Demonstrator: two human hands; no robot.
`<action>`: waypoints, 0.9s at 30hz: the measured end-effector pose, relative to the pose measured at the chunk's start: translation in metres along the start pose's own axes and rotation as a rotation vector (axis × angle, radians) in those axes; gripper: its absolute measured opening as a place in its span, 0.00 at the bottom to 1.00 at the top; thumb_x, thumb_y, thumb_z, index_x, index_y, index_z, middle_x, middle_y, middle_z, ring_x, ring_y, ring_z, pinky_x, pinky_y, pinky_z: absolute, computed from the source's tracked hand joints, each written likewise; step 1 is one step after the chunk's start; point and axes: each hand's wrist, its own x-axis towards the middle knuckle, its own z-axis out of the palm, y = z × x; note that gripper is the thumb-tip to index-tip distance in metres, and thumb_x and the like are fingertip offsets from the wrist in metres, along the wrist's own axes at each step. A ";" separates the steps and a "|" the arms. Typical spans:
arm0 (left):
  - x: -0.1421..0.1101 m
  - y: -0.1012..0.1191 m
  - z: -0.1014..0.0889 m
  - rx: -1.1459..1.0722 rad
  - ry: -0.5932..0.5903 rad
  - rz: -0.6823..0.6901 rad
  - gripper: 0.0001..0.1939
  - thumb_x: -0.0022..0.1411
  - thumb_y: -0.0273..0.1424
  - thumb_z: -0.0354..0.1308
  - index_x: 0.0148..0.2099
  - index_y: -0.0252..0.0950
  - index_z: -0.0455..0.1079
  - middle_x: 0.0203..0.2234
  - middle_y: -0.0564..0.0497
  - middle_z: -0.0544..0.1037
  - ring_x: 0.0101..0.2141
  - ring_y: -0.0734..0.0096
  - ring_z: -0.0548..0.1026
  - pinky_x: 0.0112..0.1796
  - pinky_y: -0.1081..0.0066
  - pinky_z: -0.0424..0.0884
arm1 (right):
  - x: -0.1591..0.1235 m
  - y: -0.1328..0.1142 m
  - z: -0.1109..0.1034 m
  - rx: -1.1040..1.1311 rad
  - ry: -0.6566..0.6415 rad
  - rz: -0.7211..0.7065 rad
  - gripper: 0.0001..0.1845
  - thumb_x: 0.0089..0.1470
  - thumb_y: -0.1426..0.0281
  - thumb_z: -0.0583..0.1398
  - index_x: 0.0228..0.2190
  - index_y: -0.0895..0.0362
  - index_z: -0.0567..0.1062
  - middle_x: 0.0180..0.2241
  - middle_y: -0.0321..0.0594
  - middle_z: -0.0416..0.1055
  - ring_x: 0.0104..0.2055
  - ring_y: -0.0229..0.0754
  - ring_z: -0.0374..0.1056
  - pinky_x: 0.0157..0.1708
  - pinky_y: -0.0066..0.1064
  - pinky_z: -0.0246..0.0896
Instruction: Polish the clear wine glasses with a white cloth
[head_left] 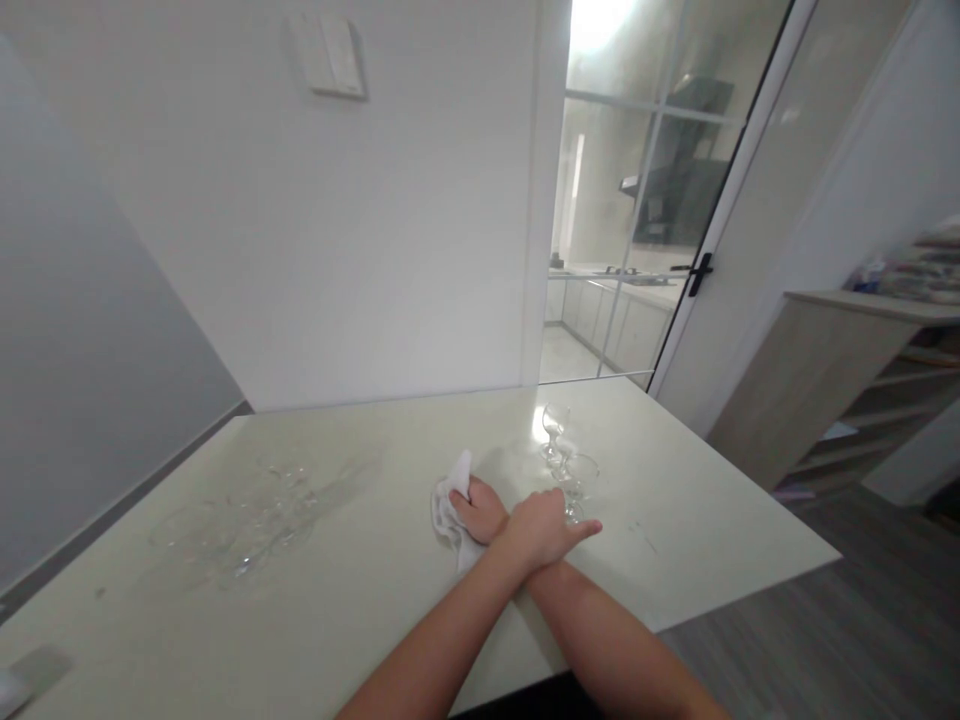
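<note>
My forearms cross above the pale tabletop (375, 590), the left one over the right. My right hand (484, 510) lies left of the crossing, its fingers closed on a crumpled white cloth (448, 510). Reaching to the right, my left hand (541, 525) has its thumb stretched away from its bent fingers. Right beside those fingers stands a clear stemmed glass (581, 468), its foot showing in the gap near the thumb. Whether the fingers touch it is hard to make out. Another clear stemmed glass (554, 425) stands just behind.
Several clear glasses (262, 515) stand grouped on the table's left side, blurred. A white object (11, 690) sits at the lower left corner. Behind the table are a white wall (390, 250) and a glazed door (630, 200). A wooden shelf unit (810, 380) stands at right.
</note>
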 end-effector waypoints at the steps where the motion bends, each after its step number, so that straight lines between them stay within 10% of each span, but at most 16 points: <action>1: -0.001 0.001 0.001 0.032 -0.040 0.039 0.33 0.55 0.60 0.54 0.42 0.34 0.75 0.37 0.37 0.80 0.40 0.47 0.78 0.41 0.58 0.70 | 0.000 0.000 0.000 -0.016 0.000 -0.004 0.09 0.57 0.69 0.56 0.37 0.57 0.75 0.37 0.44 0.75 0.38 0.45 0.68 0.43 0.35 0.61; 8: 0.000 0.006 0.005 0.195 -0.194 0.187 0.40 0.60 0.63 0.38 0.42 0.38 0.79 0.44 0.38 0.79 0.47 0.47 0.75 0.45 0.56 0.69 | -0.002 0.001 -0.002 -0.074 -0.022 -0.042 0.11 0.59 0.67 0.54 0.39 0.58 0.75 0.38 0.45 0.75 0.38 0.44 0.68 0.42 0.34 0.62; 27: 0.018 0.004 0.019 0.236 -0.225 0.178 0.41 0.60 0.63 0.37 0.49 0.38 0.78 0.57 0.35 0.71 0.54 0.38 0.70 0.50 0.45 0.65 | -0.003 -0.005 -0.006 -0.058 -0.040 -0.069 0.11 0.59 0.69 0.54 0.39 0.59 0.75 0.40 0.46 0.76 0.41 0.47 0.70 0.45 0.36 0.63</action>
